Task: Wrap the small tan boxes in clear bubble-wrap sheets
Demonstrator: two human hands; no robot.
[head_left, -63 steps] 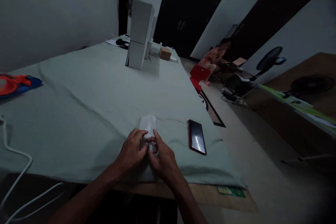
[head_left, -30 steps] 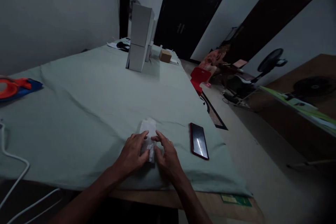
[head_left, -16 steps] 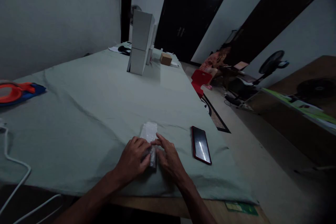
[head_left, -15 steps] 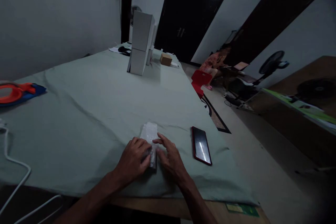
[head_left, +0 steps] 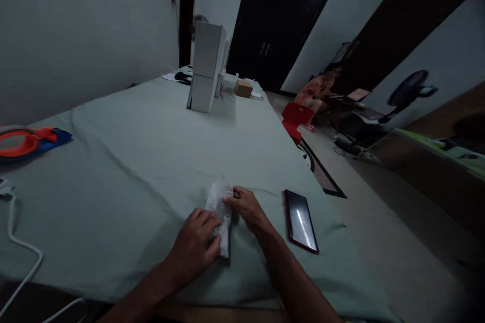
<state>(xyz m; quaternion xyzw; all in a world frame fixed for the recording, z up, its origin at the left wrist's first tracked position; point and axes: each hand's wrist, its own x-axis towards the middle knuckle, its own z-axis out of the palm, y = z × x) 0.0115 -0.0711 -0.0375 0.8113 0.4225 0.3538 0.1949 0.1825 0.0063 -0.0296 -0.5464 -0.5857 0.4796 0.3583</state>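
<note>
A narrow, whitish bubble-wrap packet [head_left: 220, 196] lies lengthwise on the pale green tablecloth. It looks like bubble wrap around something dark that I cannot make out. My left hand [head_left: 200, 236] grips its near left part, fingers over the top and thumb along the near end. At the far right edge, my right hand [head_left: 245, 207] pinches the wrap between thumb and curled fingers. Right of that hand lies a phone [head_left: 301, 221] in a red case, screen up.
Tall white boxes [head_left: 204, 68] and a small brown box [head_left: 243, 89] stand at the table's far end. Orange-and-blue gear [head_left: 34, 142] and a white cable [head_left: 28, 248] are at the left. Beyond the right edge are a red chair [head_left: 294, 118], a fan [head_left: 411, 88] and a seated person [head_left: 312, 91].
My right hand has moved from hovering open beside the packet to pinching its far right edge. My left hand stays on the packet. The view has shifted slightly.
</note>
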